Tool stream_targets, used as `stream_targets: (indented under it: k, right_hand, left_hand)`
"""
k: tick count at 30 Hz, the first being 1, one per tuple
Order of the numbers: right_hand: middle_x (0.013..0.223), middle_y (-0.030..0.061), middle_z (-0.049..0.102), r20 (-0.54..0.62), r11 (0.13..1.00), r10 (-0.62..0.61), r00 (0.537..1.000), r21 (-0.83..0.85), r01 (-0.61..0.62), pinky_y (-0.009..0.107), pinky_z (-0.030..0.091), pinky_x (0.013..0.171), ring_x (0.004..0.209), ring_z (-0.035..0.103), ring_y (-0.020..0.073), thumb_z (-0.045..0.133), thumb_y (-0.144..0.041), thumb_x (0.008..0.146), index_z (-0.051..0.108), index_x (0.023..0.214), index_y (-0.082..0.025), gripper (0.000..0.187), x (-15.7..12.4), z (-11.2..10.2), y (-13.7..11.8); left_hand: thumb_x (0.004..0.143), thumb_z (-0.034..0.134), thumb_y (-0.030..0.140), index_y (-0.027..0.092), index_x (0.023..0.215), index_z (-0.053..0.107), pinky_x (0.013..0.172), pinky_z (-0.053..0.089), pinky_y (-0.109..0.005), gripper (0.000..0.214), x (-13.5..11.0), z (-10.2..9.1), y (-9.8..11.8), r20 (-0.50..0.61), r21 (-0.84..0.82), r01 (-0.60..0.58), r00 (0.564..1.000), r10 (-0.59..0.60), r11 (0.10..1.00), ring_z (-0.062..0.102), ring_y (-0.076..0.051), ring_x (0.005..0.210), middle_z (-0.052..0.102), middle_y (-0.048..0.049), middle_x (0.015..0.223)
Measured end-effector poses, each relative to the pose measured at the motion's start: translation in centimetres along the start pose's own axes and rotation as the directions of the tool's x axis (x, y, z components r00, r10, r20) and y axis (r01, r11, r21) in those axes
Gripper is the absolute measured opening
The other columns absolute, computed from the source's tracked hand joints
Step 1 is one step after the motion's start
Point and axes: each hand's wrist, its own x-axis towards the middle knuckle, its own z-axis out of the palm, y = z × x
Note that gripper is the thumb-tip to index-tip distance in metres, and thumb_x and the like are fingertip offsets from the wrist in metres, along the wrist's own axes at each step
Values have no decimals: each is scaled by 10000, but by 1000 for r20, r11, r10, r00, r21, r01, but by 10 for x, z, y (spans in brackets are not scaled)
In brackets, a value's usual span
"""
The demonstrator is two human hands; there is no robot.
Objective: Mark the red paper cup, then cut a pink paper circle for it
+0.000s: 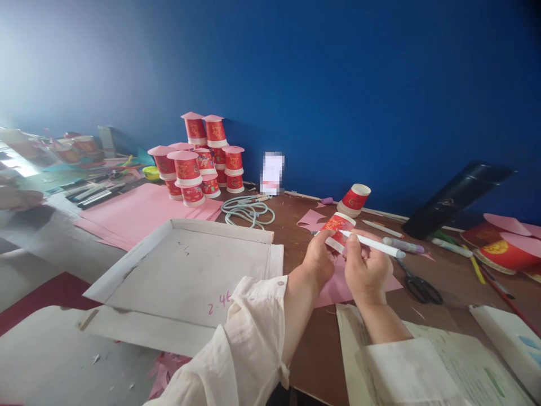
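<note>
Left hand [319, 260] pinches red paper cup [333, 223], inside hidden; right hand [369, 273] pinches white marker [380, 246]. Pink-topped cups [187, 170] stacked far left; shallow cardboard tray [164, 270] left, handwriting [218, 303] inside.

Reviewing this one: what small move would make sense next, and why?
Probably bring the narrow end of the slim white pen onto the red paper cup with a white rim. The left hand holds the cup, and the right hand holds the pen pointed towards it; whether they touch is unclear.
</note>
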Motion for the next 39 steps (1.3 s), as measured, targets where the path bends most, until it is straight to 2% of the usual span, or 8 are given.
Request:
stream_targets:
  k: [5, 13, 26, 33, 39]
  right_hand:
    - [832, 115, 735, -45, 1000, -13, 999, -27, 12, 407, 543, 787, 781, 698, 254, 551, -463, 934, 718, 1005, -152, 360, 2, -1, 3]
    - [844, 115, 743, -8, 1000, 15, 1000, -11, -15, 363, 549, 709, 707, 683, 223, 553, -473, 921, 719, 1031, -143, 386, 0, 0, 1]
    - [899, 148, 760, -23, 999, -21, 1000, -43, 20, 347, 551, 703, 763, 711, 240, 557, -428, 910, 728, 1013, -126, 361, 1, -1, 0]
    - [769, 110, 727, -4, 998, 6, 1000, -64, -7, 345, 531, 658, 643, 657, 216, 546, -460, 894, 726, 955, -137, 375, 2, -1, -2]
    - [790, 115, 725, -28, 997, -14, 1000, -72, 12, 345, 531, 665, 658, 654, 215, 542, -449, 893, 720, 947, -138, 362, 2, -2, -3]
  left_hand:
    - [765, 625, 152, 130, 842, 671, 709, 434, -261, 93, -3, 1, 2, -3, -25, -1, 1000, 1, 1000, 607, -157, 722, 668, -69, 795]
    - [756, 616, 160, 123, 795, 653, 693, 426, -262, 65, -3, 1, 2, 11, -18, -1, 1000, 1, 1000, 580, -146, 678, 633, -50, 729]
    - [759, 608, 162, 128, 805, 650, 652, 417, -254, 70, -1, 1, 2, -7, 9, 3, 1000, -3, 1000, 573, -140, 657, 630, -47, 717]
    - [718, 649, 172, 136, 818, 662, 673, 426, -255, 108, 0, 0, 2, 12, 4, -10, 1000, 10, 1000, 585, -147, 687, 654, -54, 756]
    - [716, 656, 174, 136, 832, 660, 679, 430, -260, 122, 1, -1, 0, 25, 6, -10, 1000, 10, 1000, 596, -154, 697, 667, -66, 784]
